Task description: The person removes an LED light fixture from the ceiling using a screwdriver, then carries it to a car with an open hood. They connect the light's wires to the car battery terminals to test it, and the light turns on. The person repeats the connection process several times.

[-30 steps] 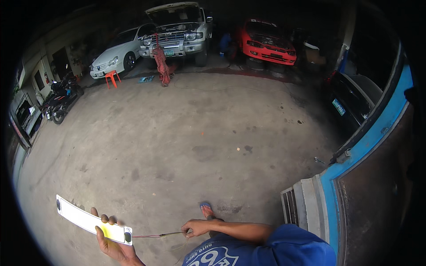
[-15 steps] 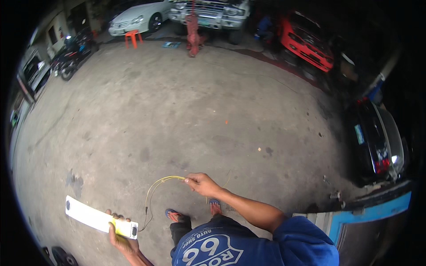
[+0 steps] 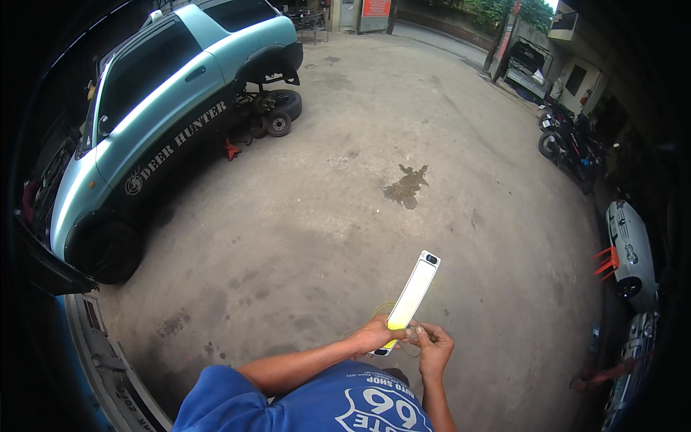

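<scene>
A long, flat light bar point(image 3: 416, 291) glows white, with dark fittings at its ends. My left hand point(image 3: 376, 334) is closed around its lower, yellowish end, thumb across the front, and the bar slants up and to the right. Thin yellow wire point(image 3: 382, 307) loops out behind the bar near this hand. My right hand point(image 3: 434, 347) is right beside it, thumb and fingers pinched together on a thin wire at the bar's edge. More wire hangs in a loop below the fingers. The wire's ends cannot be made out.
A light blue car point(image 3: 162, 93) stands on the left, a loose wheel point(image 3: 279, 124) and a red jack stand point(image 3: 231, 150) by its rear. On the right are motorcycles point(image 3: 568, 140), an orange stool point(image 3: 607, 262) and a white car point(image 3: 629, 234). A wet stain point(image 3: 407, 187) marks the concrete.
My view has swung left, bringing the blue car in. My right hand, earlier stretching the wire away from the light bar, is now close to my left hand at the bar's lower end.
</scene>
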The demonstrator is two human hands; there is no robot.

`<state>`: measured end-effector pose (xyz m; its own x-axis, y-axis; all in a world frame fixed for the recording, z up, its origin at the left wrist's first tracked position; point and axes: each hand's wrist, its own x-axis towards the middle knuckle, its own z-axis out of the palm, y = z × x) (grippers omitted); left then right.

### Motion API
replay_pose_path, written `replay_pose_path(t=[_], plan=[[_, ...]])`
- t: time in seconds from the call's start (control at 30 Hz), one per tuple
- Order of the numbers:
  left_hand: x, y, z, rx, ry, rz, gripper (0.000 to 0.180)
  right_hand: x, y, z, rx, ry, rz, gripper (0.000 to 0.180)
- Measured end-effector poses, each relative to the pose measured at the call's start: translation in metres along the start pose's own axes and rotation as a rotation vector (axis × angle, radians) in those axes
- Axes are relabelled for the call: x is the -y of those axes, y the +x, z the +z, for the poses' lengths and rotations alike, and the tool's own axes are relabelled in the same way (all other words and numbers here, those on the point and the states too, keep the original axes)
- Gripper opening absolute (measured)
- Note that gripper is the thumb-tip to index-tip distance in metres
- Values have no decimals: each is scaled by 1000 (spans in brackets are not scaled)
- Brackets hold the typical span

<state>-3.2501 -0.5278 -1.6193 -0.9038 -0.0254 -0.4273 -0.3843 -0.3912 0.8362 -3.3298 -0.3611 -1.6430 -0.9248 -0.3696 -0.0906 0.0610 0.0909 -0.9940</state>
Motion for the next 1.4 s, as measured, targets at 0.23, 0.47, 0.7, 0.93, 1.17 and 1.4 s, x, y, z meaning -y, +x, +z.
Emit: replay_pose_path(t=[0.23,0.47,0.7,0.93,1.17,1.4], plan=[[-15,58,-68,-565,19,232,37,9,135,75,503,-43,86,9],[-59,151,-106,-1019,68,341,32,5,288,119,917,-23,188,12],[-145,199,-133,-1110,214,199,38,45,432,152,1185,-167,202,8],[-190,203,-213,-1274,-316,434,42,76,572,217,955,-439,-261,9],[-249,231,-334,-1292,-599,668,56,100,710,215,503,-588,-246,12],[-339,334,-451,-1178,-594,684,63,100,749,187,404,-765,-19,8]])
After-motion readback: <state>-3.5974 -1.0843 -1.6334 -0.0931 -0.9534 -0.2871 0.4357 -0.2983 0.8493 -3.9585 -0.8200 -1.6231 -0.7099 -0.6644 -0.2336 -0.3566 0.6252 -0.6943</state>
